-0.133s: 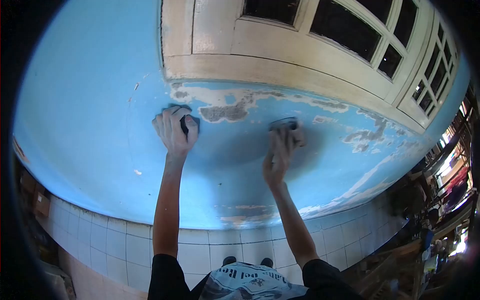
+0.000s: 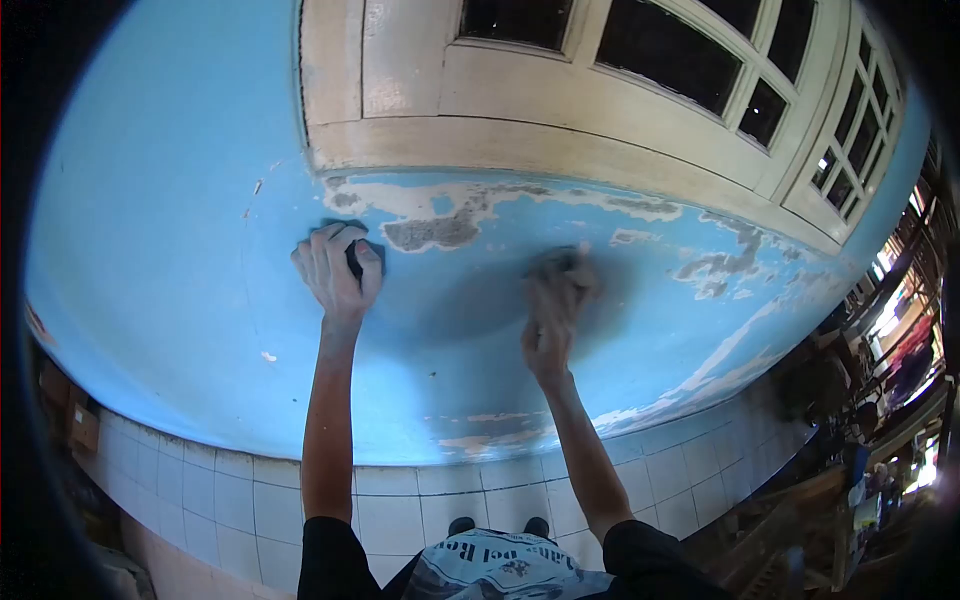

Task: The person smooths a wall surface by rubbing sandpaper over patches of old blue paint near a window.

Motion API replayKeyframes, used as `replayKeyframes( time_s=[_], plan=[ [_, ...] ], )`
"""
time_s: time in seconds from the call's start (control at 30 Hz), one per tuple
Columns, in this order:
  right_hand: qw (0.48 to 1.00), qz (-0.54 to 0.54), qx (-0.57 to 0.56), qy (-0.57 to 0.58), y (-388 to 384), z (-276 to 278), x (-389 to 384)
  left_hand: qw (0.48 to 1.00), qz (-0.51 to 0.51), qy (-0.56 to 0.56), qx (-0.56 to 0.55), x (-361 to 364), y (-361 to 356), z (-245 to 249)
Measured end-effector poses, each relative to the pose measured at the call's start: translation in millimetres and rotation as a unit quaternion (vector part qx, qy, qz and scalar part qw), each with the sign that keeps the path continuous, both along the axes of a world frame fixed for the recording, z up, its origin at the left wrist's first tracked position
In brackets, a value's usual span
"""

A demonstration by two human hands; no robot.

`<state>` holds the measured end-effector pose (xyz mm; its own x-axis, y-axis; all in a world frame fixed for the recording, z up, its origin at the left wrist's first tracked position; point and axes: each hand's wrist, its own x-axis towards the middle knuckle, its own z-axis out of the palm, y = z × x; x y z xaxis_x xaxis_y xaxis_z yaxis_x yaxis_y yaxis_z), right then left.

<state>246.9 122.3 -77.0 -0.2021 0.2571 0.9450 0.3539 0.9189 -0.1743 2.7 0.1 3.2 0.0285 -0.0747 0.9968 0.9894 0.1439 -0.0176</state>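
Both of my hands press against a light blue painted wall (image 2: 180, 200). My left hand (image 2: 338, 270) is closed around a dark piece of sandpaper (image 2: 355, 258), its fingers curled and dusted pale. To its right, my right hand (image 2: 558, 305) is smeared by motion, its fingers closed over another dark piece of sandpaper (image 2: 562, 257) that is mostly hidden. Just above and between the hands lies a peeled patch (image 2: 435, 232), with bare grey and white under the paint.
A cream wooden window frame (image 2: 500, 140) with dark panes runs above the hands. White tiles (image 2: 390, 510) cover the floor below, where my feet stand. Cluttered timber (image 2: 800, 525) is at the right, and a cardboard box (image 2: 84, 428) at the far left.
My view has shifted slightly, so the wall and window sit further left. The right hand has moved a little over the wall, blurred in both frames. The left hand keeps its hold.
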Motion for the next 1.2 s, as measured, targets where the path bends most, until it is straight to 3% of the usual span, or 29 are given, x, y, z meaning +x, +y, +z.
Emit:
replayKeyframes(
  time_s=[0.03, 0.07, 0.13, 0.17, 0.23, 0.37, 0.4, 0.43, 0.47, 0.5, 0.57, 0.7, 0.8, 0.83, 0.87, 0.9, 0.93, 0.97, 1.03, 1.1, 1.2],
  plan=[
    [0.997, 0.001, -0.02, 0.072, 6, -4, 4, 1.0, 0.0, 0.002, 0.0, 0, 0, 0],
    [0.997, -0.003, -0.018, 0.072, 6, 3, 6, 1.0, -0.005, 0.003, 0.001, 0, 0, 0],
    [0.954, -0.063, -0.086, 0.281, 4, 21, 5, 1.0, -0.004, 0.001, 0.001, -1, 1, -1],
    [0.953, -0.067, -0.085, 0.282, 3, 14, 5, 1.0, -0.009, 0.001, 0.001, -1, 1, 0],
    [0.992, 0.016, -0.071, 0.101, 2, -9, 10, 1.0, -0.009, 0.004, -0.004, -1, 0, -1],
    [0.995, -0.023, -0.03, 0.095, 19, -17, 47, 1.0, -0.006, 0.007, -0.006, 0, 0, 0],
    [0.934, 0.045, -0.21, 0.287, 27, -15, 55, 1.0, -0.007, 0.007, -0.006, 1, 0, 0],
    [0.8, 0.111, -0.372, 0.458, 33, -16, 61, 1.0, -0.013, 0.008, -0.008, 1, 0, 0],
    [0.843, 0.053, -0.32, 0.429, 34, -22, 55, 1.0, -0.012, 0.011, -0.001, 1, 0, 1],
    [0.842, 0.047, -0.318, 0.433, 29, -23, 49, 1.0, -0.011, 0.015, 0.006, 2, 1, 2],
    [0.96, -0.117, -0.111, 0.229, 20, -24, 44, 1.0, -0.016, 0.015, 0.008, 5, 0, 2],
    [0.973, -0.076, -0.126, 0.177, 19, -29, 59, 1.0, -0.007, 0.01, -0.005, 3, 0, 0],
    [0.968, -0.151, -0.138, 0.144, 43, -19, 67, 1.0, -0.005, 0.019, 0.002, 2, 2, 0],
    [0.918, -0.04, -0.271, 0.287, 42, -3, 66, 1.0, -0.006, 0.019, -0.001, 2, 1, -1],
    [0.82, 0.074, -0.389, 0.414, 40, 7, 63, 1.0, 0.0, 0.009, -0.003, 2, 1, -2],
    [0.819, 0.073, -0.389, 0.415, 40, -1, 57, 1.0, 0.006, 0.0, -0.003, 3, 1, -2],
    [0.924, -0.03, -0.265, 0.274, 37, -17, 48, 1.0, 0.004, 0.001, -0.003, 2, 2, -1],
    [0.976, -0.131, -0.128, 0.118, 31, -30, 43, 1.0, 0.001, 0.009, 0.002, 2, 1, -1],
    [0.987, -0.095, -0.118, 0.059, 21, -40, 47, 1.0, -0.003, 0.017, 0.007, 0, 3, 1],
    [0.96, -0.111, -0.195, 0.166, 28, -47, 62, 1.0, 0.001, 0.021, 0.003, -1, 2, -1],
    [0.971, -0.104, -0.158, 0.149, 29, -59, 70, 1.0, 0.005, 0.015, 0.003, 0, 2, -1]
  ],
)
